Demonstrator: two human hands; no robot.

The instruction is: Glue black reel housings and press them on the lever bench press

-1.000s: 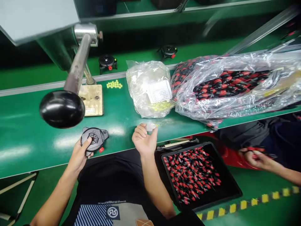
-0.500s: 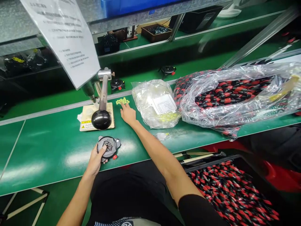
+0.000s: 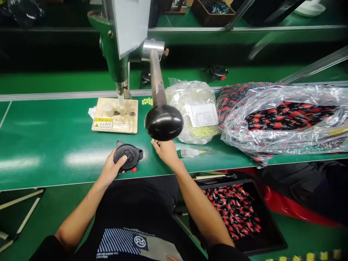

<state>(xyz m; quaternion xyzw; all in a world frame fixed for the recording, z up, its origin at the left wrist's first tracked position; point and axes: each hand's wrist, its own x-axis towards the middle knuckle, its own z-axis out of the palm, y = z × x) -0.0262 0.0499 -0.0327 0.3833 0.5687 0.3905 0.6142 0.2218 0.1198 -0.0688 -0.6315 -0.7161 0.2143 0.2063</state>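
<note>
My left hand (image 3: pixel 112 167) grips a round black plastic housing (image 3: pixel 127 156) with side lugs, its thumb lying on the slotted centre. A small red knob (image 3: pixel 134 169) sticks out of the housing's lower edge. To the right, my right hand (image 3: pixel 166 152) is closed in a pinch, and a small yellow piece (image 3: pixel 153 140) shows at the fingertips. The black ball handle (image 3: pixel 164 122) of a hand press (image 3: pixel 114 54) hides part of this hand. Several similar yellow pieces (image 3: pixel 147 101) lie on the green bench behind. A small bottle with a yellow tip (image 3: pixel 189 153) lies beside my right hand.
The press's cream base (image 3: pixel 115 123) stands behind the housing. A clear bag with a label (image 3: pixel 194 112) and a big open bag of red-and-black parts (image 3: pixel 288 116) fill the bench's right side. Below the bench edge is a black bin (image 3: pixel 268 239) of similar parts.
My right hand has drawn back from the yellow pieces toward the bench front, now pinching one. My left hand still holds the housing. The view has shifted, bringing the press closer.
</note>
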